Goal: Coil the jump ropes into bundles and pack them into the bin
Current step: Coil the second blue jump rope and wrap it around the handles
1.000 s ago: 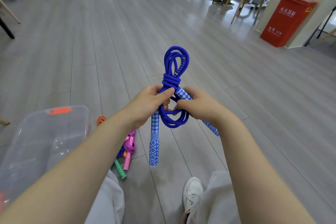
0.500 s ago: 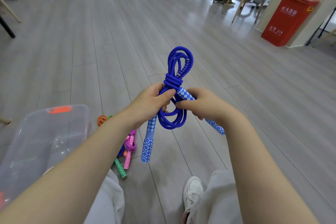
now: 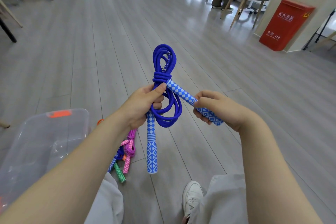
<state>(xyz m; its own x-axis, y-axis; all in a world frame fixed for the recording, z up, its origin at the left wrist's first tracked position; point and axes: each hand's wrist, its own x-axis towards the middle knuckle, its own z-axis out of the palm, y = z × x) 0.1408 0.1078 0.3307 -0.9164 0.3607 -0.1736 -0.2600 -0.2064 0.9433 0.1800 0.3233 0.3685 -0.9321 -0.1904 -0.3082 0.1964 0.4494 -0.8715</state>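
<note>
A blue jump rope [image 3: 164, 63] is coiled into a bundle with a few turns wrapped around its middle. My left hand [image 3: 141, 105] grips the coil just below the wrap, thumb on top. One patterned blue handle [image 3: 151, 149] hangs straight down from that hand. My right hand [image 3: 218, 109] holds the other patterned handle [image 3: 181, 93], which slants up to the wrap. The clear plastic bin [image 3: 36, 143] stands on the floor at the lower left, partly behind my left forearm.
More jump ropes [image 3: 127, 152] in pink, green and orange lie on the floor between the bin and my left knee. My white shoe [image 3: 192, 198] is below. A red box [image 3: 285, 25], chairs and a standing person are far back right.
My right hand has slid down and out along its handle, away from the left hand, so more of the handle shows. The hanging handle has swung back to vertical.
</note>
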